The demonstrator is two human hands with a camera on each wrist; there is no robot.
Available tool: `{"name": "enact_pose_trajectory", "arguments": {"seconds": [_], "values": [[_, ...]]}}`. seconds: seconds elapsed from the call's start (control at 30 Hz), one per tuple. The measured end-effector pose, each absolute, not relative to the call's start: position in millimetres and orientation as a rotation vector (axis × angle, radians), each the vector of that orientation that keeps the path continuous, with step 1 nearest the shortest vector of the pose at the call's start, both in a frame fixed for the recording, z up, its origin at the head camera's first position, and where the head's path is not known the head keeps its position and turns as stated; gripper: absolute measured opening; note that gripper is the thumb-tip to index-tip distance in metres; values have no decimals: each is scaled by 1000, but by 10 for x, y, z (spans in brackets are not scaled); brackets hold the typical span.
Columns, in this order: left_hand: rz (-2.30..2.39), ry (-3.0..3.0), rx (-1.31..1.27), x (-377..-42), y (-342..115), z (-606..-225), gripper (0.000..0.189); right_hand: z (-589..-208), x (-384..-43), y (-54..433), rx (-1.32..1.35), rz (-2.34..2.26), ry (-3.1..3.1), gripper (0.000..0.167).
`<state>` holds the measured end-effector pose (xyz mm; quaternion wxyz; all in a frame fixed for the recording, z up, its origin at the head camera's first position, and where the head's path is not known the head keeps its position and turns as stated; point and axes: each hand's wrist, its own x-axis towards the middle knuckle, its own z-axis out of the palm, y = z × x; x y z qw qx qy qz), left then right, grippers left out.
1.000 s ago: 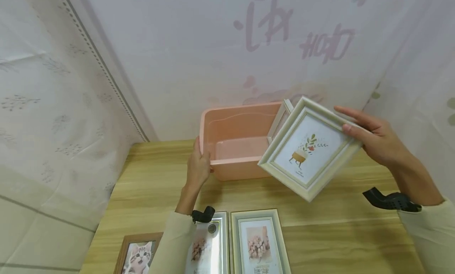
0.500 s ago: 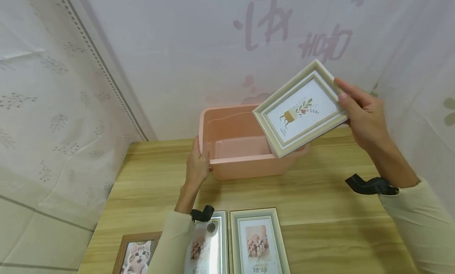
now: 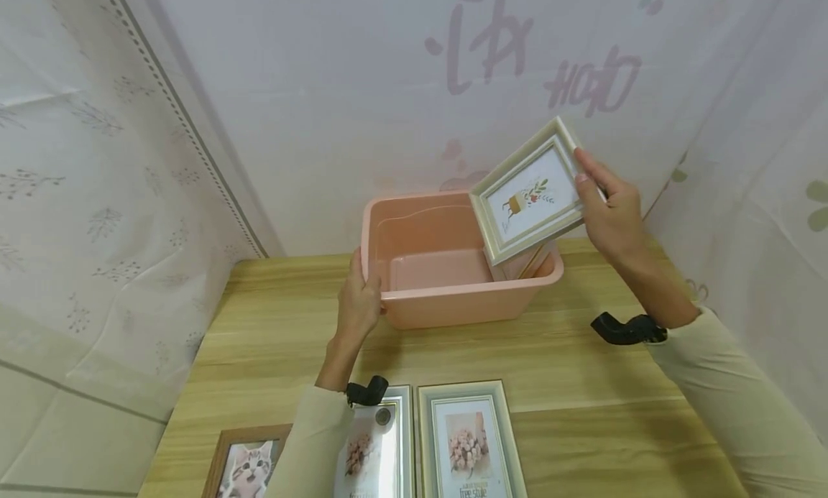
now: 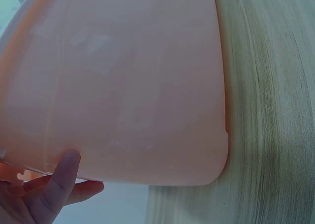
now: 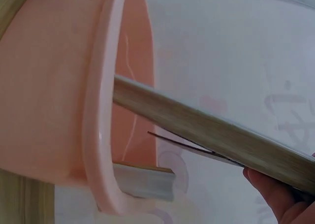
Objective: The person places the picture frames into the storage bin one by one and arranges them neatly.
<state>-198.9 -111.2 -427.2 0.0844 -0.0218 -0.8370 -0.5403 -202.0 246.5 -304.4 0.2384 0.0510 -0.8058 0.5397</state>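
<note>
A pink plastic basin [image 3: 453,307] stands at the back of the wooden table. My left hand [image 3: 359,297] grips its left rim; in the left wrist view, fingers of that hand [image 4: 51,194] show by the basin's wall [image 4: 128,86]. My right hand [image 3: 611,210] pinches the upper right side of a cream picture frame [image 3: 527,200] with a plant print. This picture frame is tilted, its lower corner inside the basin's right end. Another pale picture frame [image 5: 145,180] leans inside at that end, mostly hidden in the head view. From the held frame's back, a thin stand [image 5: 187,146] juts out.
Two pale picture frames with flower prints, one on the left [image 3: 404,440] and one on the right [image 3: 430,440], lie side by side near the front. Left of them is a brown frame [image 3: 220,462] with a kitten picture, partly behind my left sleeve [image 3: 317,440]. A printed curtain [image 3: 310,124] hangs behind the basin.
My right hand has brought the picture frame up and left, turning it, then lowered it slightly over the basin's right end. The left hand has stayed on the rim.
</note>
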Motion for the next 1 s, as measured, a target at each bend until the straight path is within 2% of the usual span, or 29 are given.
{"name": "enact_pose_trajectory", "arguments": {"seconds": [0.6, 1.0], "values": [[-1616, -2477, -61, -1985, -1118, -4287, 52, -3423, -2223, 2124, 336, 1125, -2337, 40], [-1591, -2472, -62, -1993, -1079, -4256, 52, -3553, -2330, 2012, 361, 870, -2461, 41]]}}
